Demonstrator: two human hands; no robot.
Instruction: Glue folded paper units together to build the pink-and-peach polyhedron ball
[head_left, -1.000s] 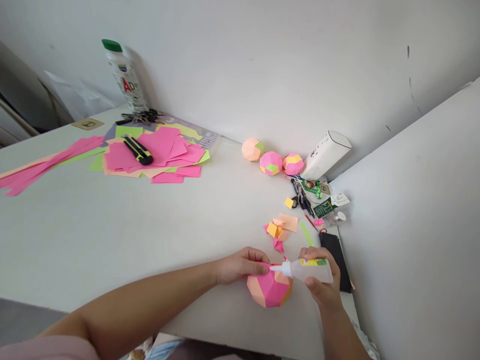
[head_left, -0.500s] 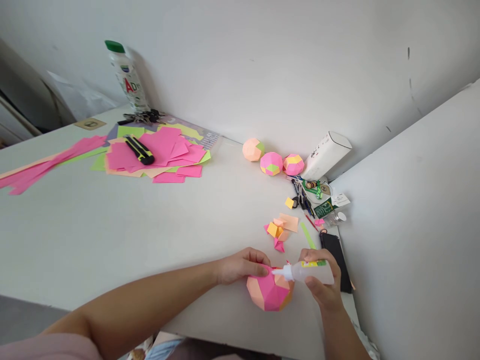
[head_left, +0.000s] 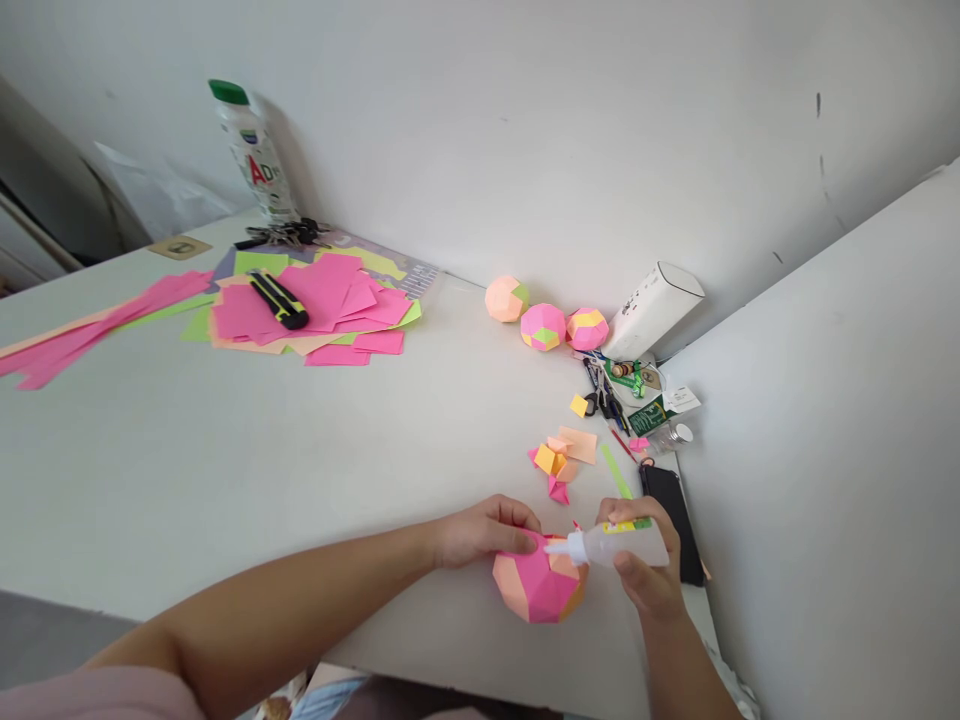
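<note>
A pink and orange faceted paper ball (head_left: 536,585) rests on the white table (head_left: 300,470) near its front edge. My left hand (head_left: 484,530) pinches a pink flap at the ball's top, fingers closed. My right hand (head_left: 645,570) is wrapped round a small clear glue bottle (head_left: 611,543) with a yellow-green label. Its white nozzle points left and touches the ball's top beside my left fingers.
Small folded paper pieces (head_left: 561,457) lie just beyond the ball. A black phone (head_left: 671,520) lies to the right. Three finished paper balls (head_left: 544,322) and a white box (head_left: 651,310) sit at the wall. Pink sheets with a black cutter (head_left: 277,300) and a white bottle (head_left: 251,150) are far left.
The glue nozzle has dipped slightly and moved right along the ball's top. My left hand keeps its pinch in about the same place.
</note>
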